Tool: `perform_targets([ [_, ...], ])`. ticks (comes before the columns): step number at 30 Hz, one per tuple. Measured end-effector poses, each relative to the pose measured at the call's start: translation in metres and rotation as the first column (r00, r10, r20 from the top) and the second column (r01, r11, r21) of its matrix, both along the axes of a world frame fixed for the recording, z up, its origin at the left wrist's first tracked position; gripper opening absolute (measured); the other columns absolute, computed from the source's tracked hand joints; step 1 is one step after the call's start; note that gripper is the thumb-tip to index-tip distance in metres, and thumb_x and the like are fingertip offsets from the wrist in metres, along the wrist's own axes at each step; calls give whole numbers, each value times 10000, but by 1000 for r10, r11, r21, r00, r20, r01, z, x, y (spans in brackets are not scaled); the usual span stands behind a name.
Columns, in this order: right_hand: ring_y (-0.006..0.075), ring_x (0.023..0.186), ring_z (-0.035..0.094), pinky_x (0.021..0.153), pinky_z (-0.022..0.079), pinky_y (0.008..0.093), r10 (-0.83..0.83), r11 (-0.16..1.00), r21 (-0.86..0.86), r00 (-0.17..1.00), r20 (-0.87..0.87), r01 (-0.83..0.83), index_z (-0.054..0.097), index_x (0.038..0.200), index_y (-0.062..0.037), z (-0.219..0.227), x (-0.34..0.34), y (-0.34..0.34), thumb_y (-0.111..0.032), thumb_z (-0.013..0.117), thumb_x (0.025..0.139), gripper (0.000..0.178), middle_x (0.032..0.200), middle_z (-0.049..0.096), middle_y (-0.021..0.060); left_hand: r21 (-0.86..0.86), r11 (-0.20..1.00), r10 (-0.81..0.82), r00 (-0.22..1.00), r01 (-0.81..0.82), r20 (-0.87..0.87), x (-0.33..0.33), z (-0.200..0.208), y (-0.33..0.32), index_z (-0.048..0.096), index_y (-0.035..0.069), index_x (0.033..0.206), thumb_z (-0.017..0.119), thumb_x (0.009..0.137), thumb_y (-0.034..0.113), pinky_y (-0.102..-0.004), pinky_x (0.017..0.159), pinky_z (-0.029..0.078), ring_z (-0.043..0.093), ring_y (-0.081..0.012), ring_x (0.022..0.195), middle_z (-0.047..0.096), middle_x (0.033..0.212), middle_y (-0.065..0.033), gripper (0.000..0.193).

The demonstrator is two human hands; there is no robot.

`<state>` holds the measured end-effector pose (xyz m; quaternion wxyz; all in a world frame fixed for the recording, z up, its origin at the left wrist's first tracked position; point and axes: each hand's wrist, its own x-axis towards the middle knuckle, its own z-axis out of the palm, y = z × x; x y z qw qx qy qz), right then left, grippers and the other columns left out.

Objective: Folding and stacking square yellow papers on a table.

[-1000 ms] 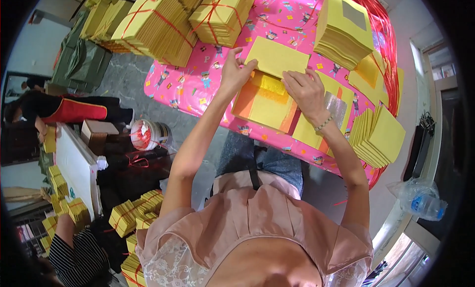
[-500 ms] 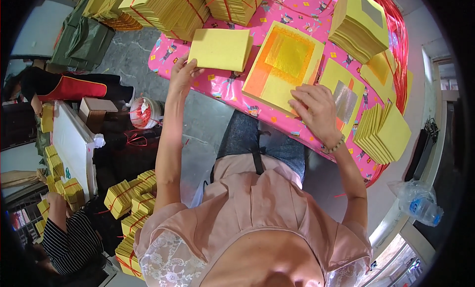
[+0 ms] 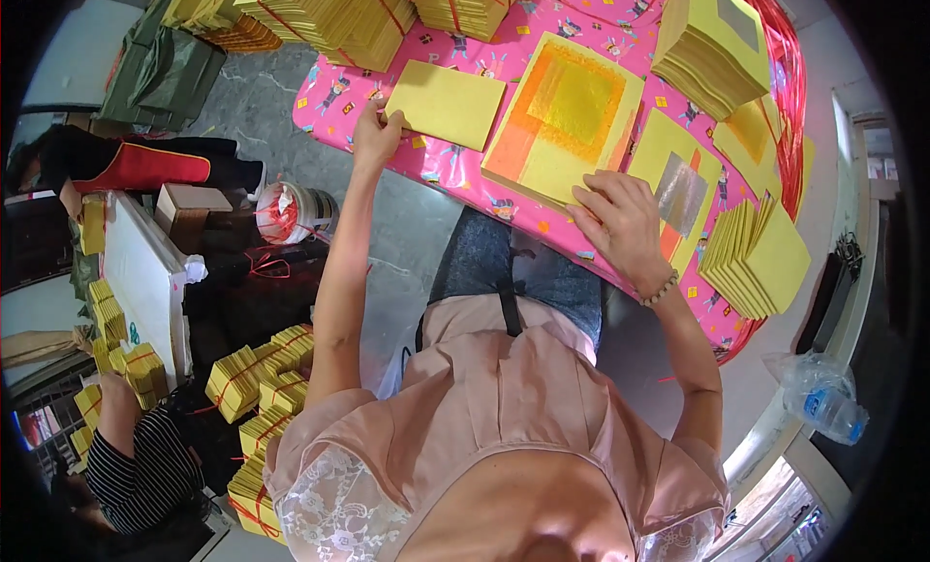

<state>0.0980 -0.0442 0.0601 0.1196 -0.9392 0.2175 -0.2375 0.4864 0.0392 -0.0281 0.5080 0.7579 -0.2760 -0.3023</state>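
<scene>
Left hand (image 3: pixel 378 138) at matte paper rectangle (image 3: pixel 448 105)

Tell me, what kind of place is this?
Probably a small paper-goods workshop: there are tied yellow paper bundles, long red string, and another person in a striped top nearby.

On the pink bench cover (image 3: pixel 441 179), a single pale capital letter (image 3: pixel 433 57) stands near a tied yellow bundle (image 3: pixel 460 15), among printed cartoon figures (image 3: pixel 334 95); small yellow squares (image 3: pixel 662 102) with dark marks (too small to make out) are scattered over the same cover. On the clear plastic bottle (image 3: pixel 835 416) at right, a blue label (image 3: pixel 817 401) carries pale marks that cannot be read here.
</scene>
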Motion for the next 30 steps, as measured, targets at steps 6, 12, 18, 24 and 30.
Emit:
perform_targets([
  [6,239,898,633,778,500,357,-3,990,142,996,90,-9,730,899,-65,-2,3,-3,-155,741,828,115,932,677,55,186,982,-82,872,-11,483,-3,7,3,566,-14,1242,653,864,255,-461,765,543,691,-391,848,670,924,-234,472],
  [12,232,790,631,673,509,329,-47,929,369,986,161,-16,726,878,-23,1,6,-6,-99,714,856,80,876,668,71,43,997,3,550,-71,835,-35,40,6,626,44,1204,692,857,200,-432,743,535,663,-306,822,643,974,-165,386],
  [18,117,703,608,605,474,253,-135,763,647,975,176,-11,723,910,18,1,5,-13,-98,698,902,119,846,652,70,-144,860,-410,831,489,376,-102,93,5,682,125,1199,839,750,197,-314,721,516,601,-169,812,616,1041,-69,481],
  [24,82,706,593,606,461,232,-170,687,727,972,164,-2,734,912,22,-6,6,-17,-103,708,904,127,847,654,57,-63,802,-523,749,594,408,-128,81,2,702,123,1177,834,746,157,-309,731,542,622,-187,876,575,1090,-80,452],
  [30,62,699,564,597,437,219,-179,679,734,968,177,-8,731,906,32,-12,5,-17,-119,711,910,153,845,647,45,-92,807,-520,776,583,358,-129,76,2,724,101,1122,819,759,125,-288,733,558,636,-191,912,574,1098,-83,376],
])
